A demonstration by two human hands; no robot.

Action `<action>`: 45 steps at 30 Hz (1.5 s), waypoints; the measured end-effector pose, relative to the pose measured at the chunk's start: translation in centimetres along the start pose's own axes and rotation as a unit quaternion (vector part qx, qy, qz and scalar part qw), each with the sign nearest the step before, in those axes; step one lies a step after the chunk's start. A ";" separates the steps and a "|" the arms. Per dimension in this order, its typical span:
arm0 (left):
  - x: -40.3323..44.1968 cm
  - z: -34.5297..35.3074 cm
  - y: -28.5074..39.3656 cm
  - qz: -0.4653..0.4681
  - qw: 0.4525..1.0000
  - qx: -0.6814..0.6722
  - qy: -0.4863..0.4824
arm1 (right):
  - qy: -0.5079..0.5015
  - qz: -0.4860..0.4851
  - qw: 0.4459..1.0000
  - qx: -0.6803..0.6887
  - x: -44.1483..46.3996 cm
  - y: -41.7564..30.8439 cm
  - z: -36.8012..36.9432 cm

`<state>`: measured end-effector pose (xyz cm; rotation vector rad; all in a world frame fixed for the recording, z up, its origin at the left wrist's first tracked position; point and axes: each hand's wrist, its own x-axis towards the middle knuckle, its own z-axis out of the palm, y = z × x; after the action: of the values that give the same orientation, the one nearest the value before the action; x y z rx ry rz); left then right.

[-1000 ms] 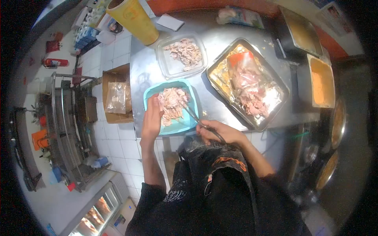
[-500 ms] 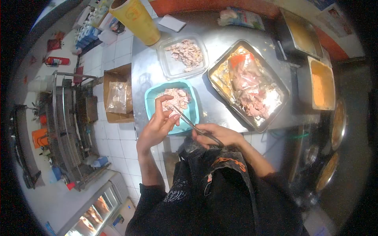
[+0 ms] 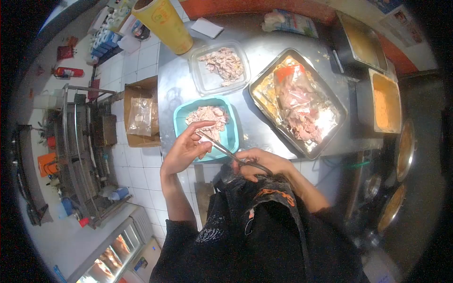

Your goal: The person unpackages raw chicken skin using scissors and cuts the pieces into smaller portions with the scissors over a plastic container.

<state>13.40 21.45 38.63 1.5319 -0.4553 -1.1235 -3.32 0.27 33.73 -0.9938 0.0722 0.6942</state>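
My right hand point(image 3: 258, 165) grips a pair of metal scissors point(image 3: 222, 148), fingers wrapped round the handles. The blades point up and left, toward my left hand. That left hand point(image 3: 188, 147) hovers over the near-left side of a turquoise basin point(image 3: 231, 134), its index finger stretched out and its thumb apart. Pale chopped meat point(image 3: 210, 114) lies in the basin, directly behind the fingers. Some meat shows between the fingers and the blade tips; whether it touches the hand, I cannot tell.
A clear tub point(image 3: 198, 84) of chopped meat stands behind the basin. To the right, a metal tray point(image 3: 257, 106) bears a bag point(image 3: 295, 89) with larger meat. A yellow cylinder point(image 3: 165, 26), deep metal pans point(image 3: 365, 113) and a cardboard box point(image 3: 134, 94) surround the work area.
My left index finger has straightened from a bent pose, and the hand has shifted slightly left. The scissors have tilted a little and moved slightly left at the tips.
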 end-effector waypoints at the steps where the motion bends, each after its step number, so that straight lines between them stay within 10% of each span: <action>1: 0.0 0.1 0.0 0.006 1.000 -0.013 0.000 | -0.002 0.001 1.000 0.001 0.1 0.1 -0.1; 45: -0.4 3.5 -7.1 0.053 0.976 -0.198 0.072 | -0.035 -0.074 0.997 0.014 0.4 -1.5 1.4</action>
<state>8.30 21.93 32.60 1.2138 -0.1963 -0.9461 -2.53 1.00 35.48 -0.9378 -0.0524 0.5909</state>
